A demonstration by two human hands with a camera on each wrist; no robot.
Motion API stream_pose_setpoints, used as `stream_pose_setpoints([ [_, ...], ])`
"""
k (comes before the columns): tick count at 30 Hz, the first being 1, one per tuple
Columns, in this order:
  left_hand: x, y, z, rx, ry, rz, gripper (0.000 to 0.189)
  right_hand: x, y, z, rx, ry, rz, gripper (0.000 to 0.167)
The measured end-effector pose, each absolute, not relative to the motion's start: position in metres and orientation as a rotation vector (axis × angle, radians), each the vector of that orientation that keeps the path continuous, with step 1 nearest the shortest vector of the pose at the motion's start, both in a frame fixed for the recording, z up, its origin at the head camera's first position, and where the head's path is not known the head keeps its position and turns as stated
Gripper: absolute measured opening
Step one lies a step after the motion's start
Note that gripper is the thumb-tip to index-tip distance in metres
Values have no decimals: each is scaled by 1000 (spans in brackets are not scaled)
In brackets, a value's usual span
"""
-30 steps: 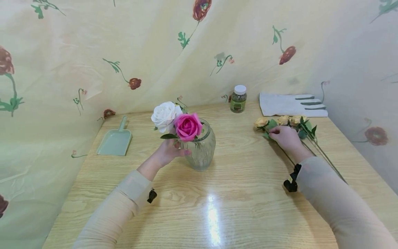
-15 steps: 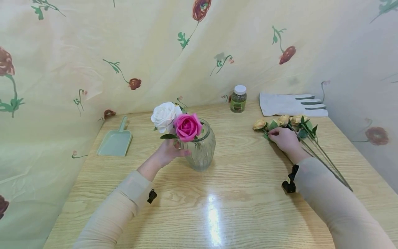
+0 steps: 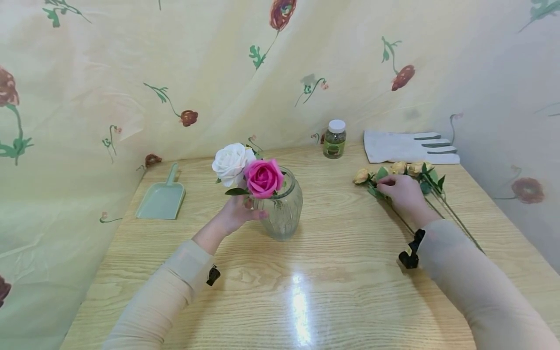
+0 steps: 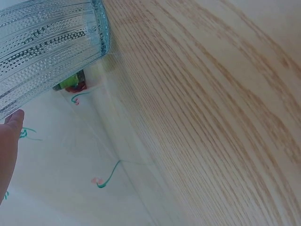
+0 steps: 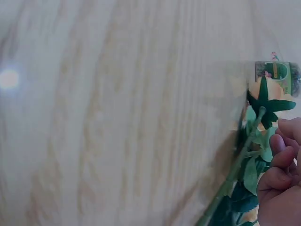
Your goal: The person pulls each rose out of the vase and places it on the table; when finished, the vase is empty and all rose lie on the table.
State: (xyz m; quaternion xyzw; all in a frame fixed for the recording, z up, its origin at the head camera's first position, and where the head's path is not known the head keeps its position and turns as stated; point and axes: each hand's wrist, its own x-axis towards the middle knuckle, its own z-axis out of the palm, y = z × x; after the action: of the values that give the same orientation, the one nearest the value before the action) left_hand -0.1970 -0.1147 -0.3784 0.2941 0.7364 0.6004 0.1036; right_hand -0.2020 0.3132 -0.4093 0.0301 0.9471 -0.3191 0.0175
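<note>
A ribbed glass vase (image 3: 283, 218) stands on the table with a white rose (image 3: 233, 164) and a pink rose (image 3: 264, 179) in its mouth. My left hand (image 3: 238, 212) grips the vase's left side, the thumb across its front and the other fingers partly hidden under the blooms. In the left wrist view, fingertips (image 4: 18, 120) lie against the glass. Over on the right, my right hand (image 3: 401, 193) pinches a yellow rose (image 3: 361, 176) just below its head, among the leaves. Its green stem (image 5: 230, 181) runs back under the wrist. More yellow roses (image 3: 415, 168) lie beside that hand.
A pale green dustpan (image 3: 162, 197) lies at the left edge. At the back stand a white-lidded jar (image 3: 335, 141) and, right of it, a flat white glove (image 3: 407, 147). Flower-printed cloth (image 3: 227, 73) hangs behind the table.
The pinched yellow rose's head has shifted slightly left, away from the other yellow roses. My right hand has moved only a little, and the left hand and vase stay put.
</note>
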Motion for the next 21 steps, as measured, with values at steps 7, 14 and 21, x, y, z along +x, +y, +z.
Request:
stream_pose_setpoints([
  [7,-197,-115,-380,917,2193,1780,92,-200,304,-392,58,2973,-1048,42],
  [14,-196,-115,-379,908,2194,1789,90,-201,284,-374,24,2907,-1199,45],
  [21,-197,-115,-379,875,2147,1813,94,-199,262,-358,-14,2847,-1313,48],
])
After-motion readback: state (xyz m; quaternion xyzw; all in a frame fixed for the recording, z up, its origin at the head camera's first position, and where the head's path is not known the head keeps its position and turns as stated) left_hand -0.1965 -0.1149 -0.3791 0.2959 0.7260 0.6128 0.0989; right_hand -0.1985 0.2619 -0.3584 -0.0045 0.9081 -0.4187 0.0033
